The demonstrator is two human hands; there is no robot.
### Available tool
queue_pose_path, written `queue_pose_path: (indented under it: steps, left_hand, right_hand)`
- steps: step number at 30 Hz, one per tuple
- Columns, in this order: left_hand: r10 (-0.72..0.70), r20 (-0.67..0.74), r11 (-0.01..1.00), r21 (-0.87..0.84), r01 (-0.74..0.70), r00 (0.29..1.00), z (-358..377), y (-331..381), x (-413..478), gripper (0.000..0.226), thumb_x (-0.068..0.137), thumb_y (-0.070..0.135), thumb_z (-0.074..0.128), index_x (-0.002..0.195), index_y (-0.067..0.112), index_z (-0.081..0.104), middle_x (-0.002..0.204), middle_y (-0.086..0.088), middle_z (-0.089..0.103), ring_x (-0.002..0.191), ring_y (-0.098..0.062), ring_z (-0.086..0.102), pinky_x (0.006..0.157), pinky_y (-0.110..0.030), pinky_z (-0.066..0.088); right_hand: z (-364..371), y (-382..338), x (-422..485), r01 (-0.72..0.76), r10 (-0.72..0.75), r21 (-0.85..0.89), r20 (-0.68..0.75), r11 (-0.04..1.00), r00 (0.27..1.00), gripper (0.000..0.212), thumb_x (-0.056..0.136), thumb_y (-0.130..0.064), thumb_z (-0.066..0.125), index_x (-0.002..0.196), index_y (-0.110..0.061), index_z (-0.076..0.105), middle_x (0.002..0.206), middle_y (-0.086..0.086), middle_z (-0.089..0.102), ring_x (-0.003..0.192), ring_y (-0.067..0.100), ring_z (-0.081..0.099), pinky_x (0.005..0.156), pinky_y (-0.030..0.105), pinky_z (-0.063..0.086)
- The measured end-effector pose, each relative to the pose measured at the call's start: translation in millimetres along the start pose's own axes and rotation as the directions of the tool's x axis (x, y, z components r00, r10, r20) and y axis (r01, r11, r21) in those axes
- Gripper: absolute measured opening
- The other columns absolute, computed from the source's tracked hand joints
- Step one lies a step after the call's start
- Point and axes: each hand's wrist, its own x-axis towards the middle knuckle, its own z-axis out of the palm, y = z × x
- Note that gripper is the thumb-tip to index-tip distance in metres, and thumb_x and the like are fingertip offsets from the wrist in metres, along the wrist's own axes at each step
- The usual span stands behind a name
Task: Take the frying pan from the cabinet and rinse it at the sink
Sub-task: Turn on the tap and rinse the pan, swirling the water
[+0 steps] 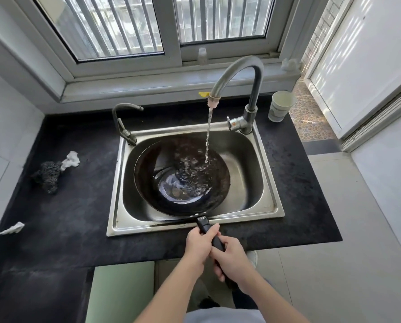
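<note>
Black countertop under a barred window, steel sink set in it. Two taps: tall faucet running, one small faucet. One paper cup, one dark scrubber. One frying pan sits in the sink, water pooling inside. Left hand and right hand both curl round its handle.
</note>
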Motion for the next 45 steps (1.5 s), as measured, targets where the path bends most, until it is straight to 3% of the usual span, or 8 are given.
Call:
queue_pose_path:
  steps: [9,15,25,39,45]
  left_hand:
    - [-0.028,0.166,0.996,-0.073,0.041,0.986,46.1,0.6,-8.3,0.028,0.090,0.022,0.072,0.100,-0.004,0.067,0.086,-0.011,0.071,0.082,-0.027,0.068,0.080,-0.041,0.057]
    - [-0.036,0.247,0.993,-0.104,0.064,0.968,67.0,13.7,-8.8,0.017,0.093,0.018,0.068,0.091,0.001,0.066,0.080,-0.011,0.066,0.071,-0.023,0.065,0.057,-0.030,0.054]
    - [-0.012,0.300,0.984,-0.166,0.064,0.954,43.5,12.2,-12.4,0.019,0.093,0.022,0.068,0.092,0.003,0.066,0.080,-0.008,0.067,0.076,-0.020,0.065,0.065,-0.030,0.055]
    - [-0.034,0.346,0.973,-0.202,0.110,0.938,45.8,12.8,-24.9,0.020,0.095,0.021,0.066,0.086,0.003,0.065,0.073,-0.006,0.067,0.067,-0.017,0.066,0.063,-0.028,0.055]
    - [-0.019,0.313,0.970,-0.226,0.094,0.949,48.3,20.0,-16.5,0.020,0.096,0.021,0.064,0.087,0.003,0.064,0.071,-0.005,0.065,0.066,-0.016,0.064,0.062,-0.027,0.053]
  right_hand:
    - [-41.2,13.8,-9.5,0.006,-0.023,-0.152,-0.109,0.988,0.994,0.008,0.098,-0.013,0.059,0.097,-0.006,0.061,0.051,0.003,0.060,0.036,0.015,0.052,0.037,0.026,0.042]
    - [-59.8,10.9,-4.0,-0.002,-0.057,-0.274,-0.209,0.962,0.976,0.008,0.097,-0.017,0.060,0.095,-0.009,0.061,0.053,0.003,0.063,0.037,0.016,0.057,0.038,0.028,0.047]
    - [-40.6,7.5,-4.0,-0.006,-0.070,-0.355,-0.201,0.935,0.977,0.008,0.099,-0.020,0.059,0.093,-0.015,0.061,0.051,0.001,0.064,0.037,0.016,0.057,0.039,0.028,0.048]
    - [-41.8,1.3,-18.4,-0.018,-0.069,-0.363,-0.224,0.931,0.972,0.013,0.095,-0.012,0.059,0.083,-0.015,0.058,0.042,-0.002,0.058,0.032,0.015,0.053,0.034,0.025,0.042]
    - [-48.5,-5.3,-3.2,-0.006,-0.069,-0.403,-0.172,0.915,0.983,0.007,0.096,-0.016,0.059,0.089,-0.014,0.060,0.047,-0.003,0.060,0.034,0.014,0.055,0.036,0.026,0.045]
